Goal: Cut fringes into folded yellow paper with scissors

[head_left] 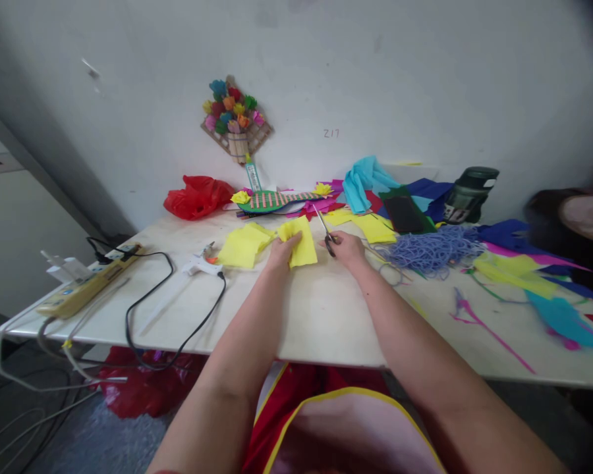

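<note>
My left hand is closed on a piece of yellow crepe paper, just above the middle of the table. Another yellow crepe sheet lies to its left. In my right hand is a pair of scissors, its dark handles around my fingers and its blades pointing up and away. The blades are apart from the yellow paper. Behind both hands rests a green craft piece with a woven pattern and yellow paper flowers at its ends.
A white glue gun with a black cord and a power strip are on the left. To the right are tangled purple string, a phone, a dark bottle and coloured paper scraps. A red bag stands against the wall.
</note>
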The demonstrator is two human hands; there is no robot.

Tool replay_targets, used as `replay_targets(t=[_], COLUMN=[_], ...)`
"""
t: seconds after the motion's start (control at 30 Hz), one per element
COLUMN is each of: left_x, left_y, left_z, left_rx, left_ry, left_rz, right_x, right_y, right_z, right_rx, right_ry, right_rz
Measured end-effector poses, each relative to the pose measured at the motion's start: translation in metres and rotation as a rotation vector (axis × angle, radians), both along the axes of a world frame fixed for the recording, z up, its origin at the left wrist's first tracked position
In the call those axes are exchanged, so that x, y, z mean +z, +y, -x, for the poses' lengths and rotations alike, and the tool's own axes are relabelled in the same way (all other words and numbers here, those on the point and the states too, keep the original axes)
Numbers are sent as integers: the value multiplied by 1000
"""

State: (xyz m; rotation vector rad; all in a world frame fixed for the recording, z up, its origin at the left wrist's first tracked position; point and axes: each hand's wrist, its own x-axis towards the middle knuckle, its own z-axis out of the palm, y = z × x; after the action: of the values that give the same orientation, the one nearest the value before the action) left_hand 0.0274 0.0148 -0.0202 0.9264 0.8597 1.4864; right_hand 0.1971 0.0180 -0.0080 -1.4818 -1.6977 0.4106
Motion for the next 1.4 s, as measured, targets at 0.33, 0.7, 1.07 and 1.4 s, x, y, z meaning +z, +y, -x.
replay_targets(t=[0.33, 0.7, 1.07, 1.4], left_x=[3, 5, 8, 10], left_y=[-2, -6, -11, -16], left_z=[-1, -4, -6, -16], left_rx=[51, -2, -59, -105], left_ry=[6, 5, 27, 65], left_rz=[6, -32, -17, -2], right_x=[5, 6, 11, 2], right_y=[-6, -6, -9, -8], right_z=[-1, -1, 1, 13], right_rx=[-96, -4, 70, 365], right_ry=[-606, -688, -633, 336], right_rz=[39, 112, 111, 139])
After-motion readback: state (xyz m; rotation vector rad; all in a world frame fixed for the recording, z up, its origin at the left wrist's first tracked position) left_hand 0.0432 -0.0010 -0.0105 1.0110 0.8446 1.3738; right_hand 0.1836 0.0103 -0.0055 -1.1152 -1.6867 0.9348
